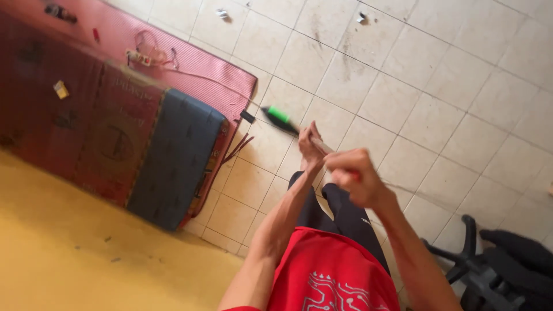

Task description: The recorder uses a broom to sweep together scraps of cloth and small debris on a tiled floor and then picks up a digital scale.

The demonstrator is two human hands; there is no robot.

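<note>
Nearest the camera, at six o'clock, a red shirt with a white pattern fills the bottom edge, and dark trousers run up from it toward the centre. Both forearms rise from there, close together and nearly straight, reaching away from the body.

The right hand sits just past centre toward five o'clock, curled into a tight fist around something red, most likely the near end of a long stick; that grip would steady the stick from behind. The left hand lies a little farther out, toward eleven o'clock of the right one, its fingers closed narrowly along the pale shaft as if guiding it. The stick angles onward toward ten o'clock and ends in a green and black tip held low over the tiled floor.

At four o'clock a black swivel chair stands at the frame's corner. Farther off, at nine o'clock, a folded mattress in dark red and blue lies beside a red woven mat scattered with small bits. A yellow surface spans seven o'clock.
</note>
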